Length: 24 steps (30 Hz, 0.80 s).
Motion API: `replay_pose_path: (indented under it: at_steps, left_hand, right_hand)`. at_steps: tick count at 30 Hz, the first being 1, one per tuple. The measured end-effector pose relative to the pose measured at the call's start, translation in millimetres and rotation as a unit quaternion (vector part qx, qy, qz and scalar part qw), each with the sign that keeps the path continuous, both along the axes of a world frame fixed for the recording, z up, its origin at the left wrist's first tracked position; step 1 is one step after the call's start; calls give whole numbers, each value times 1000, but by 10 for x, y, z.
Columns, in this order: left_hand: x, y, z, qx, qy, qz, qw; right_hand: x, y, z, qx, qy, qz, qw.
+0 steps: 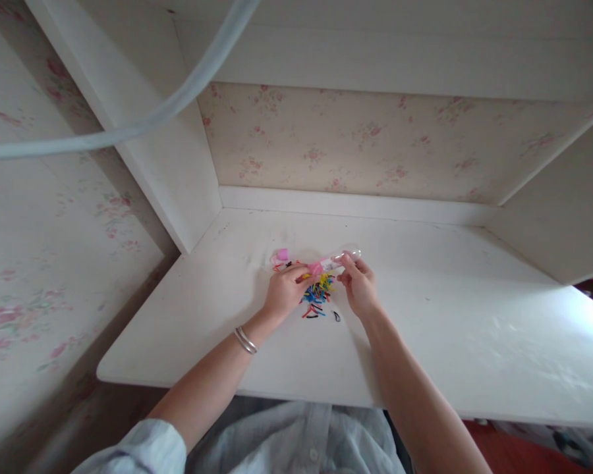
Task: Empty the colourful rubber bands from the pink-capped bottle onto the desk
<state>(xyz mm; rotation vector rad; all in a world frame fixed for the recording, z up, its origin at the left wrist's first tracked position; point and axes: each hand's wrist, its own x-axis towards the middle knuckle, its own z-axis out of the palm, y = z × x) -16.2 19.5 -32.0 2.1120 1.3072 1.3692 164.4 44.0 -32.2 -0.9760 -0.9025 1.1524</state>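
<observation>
Above a small pile of coloured rubber bands [317, 289], yellow, blue, red and black, a clear plastic bottle [332, 262] with a pink neck lies slantwise between my hands. My left hand [287, 288] has its fingers closed at the pink neck end; its exact fingertip contact is partly hidden. My right hand [360, 284] pinches the clear body near its rounded end. Just past my left hand stands a pink cap [282, 254] with a few red and black bands around it. One black band [337, 316] lies apart at the near right of the pile.
The white desk [449, 329] has raised side panels and a back board [356, 205] against flowered wallpaper [366, 138]. A shelf [375, 59] overhangs the back. A pale tube [178, 99] curves across the upper left. Red fabric [514, 451] shows below the desk at right.
</observation>
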Motion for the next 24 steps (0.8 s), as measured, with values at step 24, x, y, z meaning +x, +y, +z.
replay_pose_path:
  at_steps: [24]
  left_hand:
    - [36, -15, -36, -25, 68, -47, 996]
  right_hand:
    - [-144, -130, 61, -14, 11, 106, 994]
